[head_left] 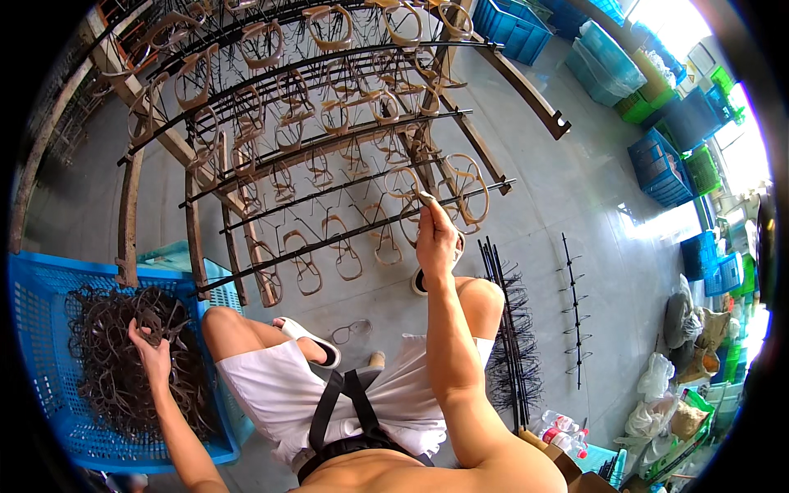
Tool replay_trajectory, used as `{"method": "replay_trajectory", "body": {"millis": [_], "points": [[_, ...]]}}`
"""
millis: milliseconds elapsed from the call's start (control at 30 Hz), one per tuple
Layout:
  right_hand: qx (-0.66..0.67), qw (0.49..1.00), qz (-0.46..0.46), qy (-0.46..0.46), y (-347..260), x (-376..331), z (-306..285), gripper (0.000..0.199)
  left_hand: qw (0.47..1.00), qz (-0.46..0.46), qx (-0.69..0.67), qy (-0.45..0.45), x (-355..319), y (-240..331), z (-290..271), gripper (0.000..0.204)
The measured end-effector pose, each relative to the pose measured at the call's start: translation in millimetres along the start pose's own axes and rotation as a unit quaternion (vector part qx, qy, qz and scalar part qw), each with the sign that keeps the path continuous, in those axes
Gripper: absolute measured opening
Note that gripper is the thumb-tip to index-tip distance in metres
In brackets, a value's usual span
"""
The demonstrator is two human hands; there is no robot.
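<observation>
My right hand [440, 238] is raised at the lowest bar of a rack, thumb and fingers pinched on the rim of a light brown eyeglass frame [403, 181]. Just beside it, another eyeglass frame [467, 191] hangs near that bar's right end. Down on the left, my left hand [154, 355] reaches into a blue plastic basket [37, 308]. Its fingers curl around part of a dark brown eyeglass frame [150, 325] on top of a tangled pile of frames [107, 370]. The pile partly hides what these fingers touch.
The wooden rack [193, 222] carries several black bars [329, 238] hung with frames. One loose eyeglass frame [352, 331] lies on the floor by my foot. Spiked black rods [514, 345] lie to my right, with a single spiked rod [573, 308] further right. Blue crates [657, 168] line the right side.
</observation>
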State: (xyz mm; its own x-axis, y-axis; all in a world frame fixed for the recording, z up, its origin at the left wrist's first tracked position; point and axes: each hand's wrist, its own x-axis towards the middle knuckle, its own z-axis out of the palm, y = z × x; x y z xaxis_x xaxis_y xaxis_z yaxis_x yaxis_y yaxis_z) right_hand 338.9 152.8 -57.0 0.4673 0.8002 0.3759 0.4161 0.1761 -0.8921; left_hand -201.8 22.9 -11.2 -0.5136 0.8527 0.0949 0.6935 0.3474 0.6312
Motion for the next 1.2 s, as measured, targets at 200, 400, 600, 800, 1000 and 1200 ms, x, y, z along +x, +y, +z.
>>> {"method": "replay_trajectory", "body": {"millis": [200, 400, 600, 800, 1000, 1200], "points": [[-0.028, 0.999, -0.031, 0.007, 4, 5, -7, 0.020, 0.998, 0.052, 0.034, 0.002, 10, -38, -1, 0.060], [-0.013, 1.000, 0.018, 0.009, 12, 6, -8, 0.023, 1.000, 0.004, 0.014, 0.012, 3, -23, -1, 0.055], [-0.025, 0.999, 0.009, -0.018, 9, 4, -6, 0.023, 1.000, 0.012, 0.019, 0.021, 6, -23, 1, 0.056], [-0.035, 0.999, 0.023, 0.013, 7, 4, -5, 0.023, 1.000, 0.010, -0.008, 0.016, 6, -20, 1, 0.055], [-0.014, 0.996, 0.036, 0.081, 9, 2, 3, 0.024, 0.999, 0.024, -0.003, 0.035, 6, -31, 3, 0.052], [0.197, 0.966, 0.160, 0.052, -2, 6, -7, 0.024, 0.998, 0.044, 0.005, 0.038, 7, -38, 5, 0.038]]}}
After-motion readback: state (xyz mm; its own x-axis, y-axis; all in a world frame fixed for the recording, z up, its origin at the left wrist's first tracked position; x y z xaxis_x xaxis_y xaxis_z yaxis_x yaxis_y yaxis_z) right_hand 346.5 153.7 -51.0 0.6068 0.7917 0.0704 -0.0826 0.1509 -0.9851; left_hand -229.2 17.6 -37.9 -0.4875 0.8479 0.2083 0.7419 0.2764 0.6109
